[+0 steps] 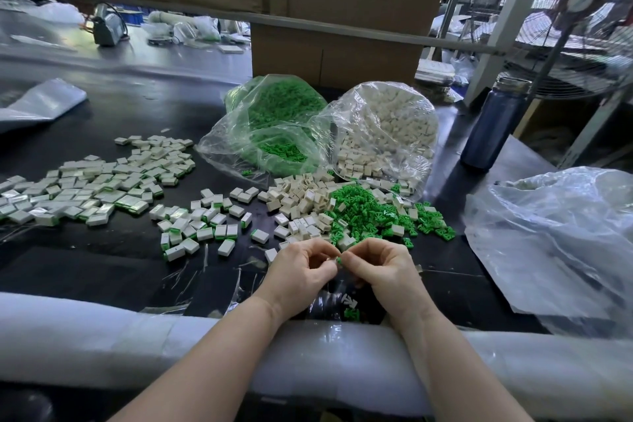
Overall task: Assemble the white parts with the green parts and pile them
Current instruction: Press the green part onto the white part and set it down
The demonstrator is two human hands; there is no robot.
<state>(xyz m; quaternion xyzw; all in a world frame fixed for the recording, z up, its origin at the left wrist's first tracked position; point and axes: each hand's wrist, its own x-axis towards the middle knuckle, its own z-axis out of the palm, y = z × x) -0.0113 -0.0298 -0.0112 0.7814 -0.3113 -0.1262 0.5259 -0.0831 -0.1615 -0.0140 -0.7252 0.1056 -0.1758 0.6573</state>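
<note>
a small green plastic part (339, 260) is pinched between the fingertips of the left hand (301, 272) and the right hand (383, 267), over the black table (102, 260). two loose heaps, white plastic housings (301, 199) and green plastic clips (370, 212), are seen beyond, assembled white-and-green blocks (102, 185) spread left. two clear bags, green-filled (274, 127) and white-filled (387, 130), are set farther back, one dark blue bottle (493, 127) beside them.

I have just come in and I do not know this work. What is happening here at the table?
A person's left hand and right hand pinch a small green part between them. Loose white parts and green parts lie ahead; finished pieces are spread to the left.
</note>
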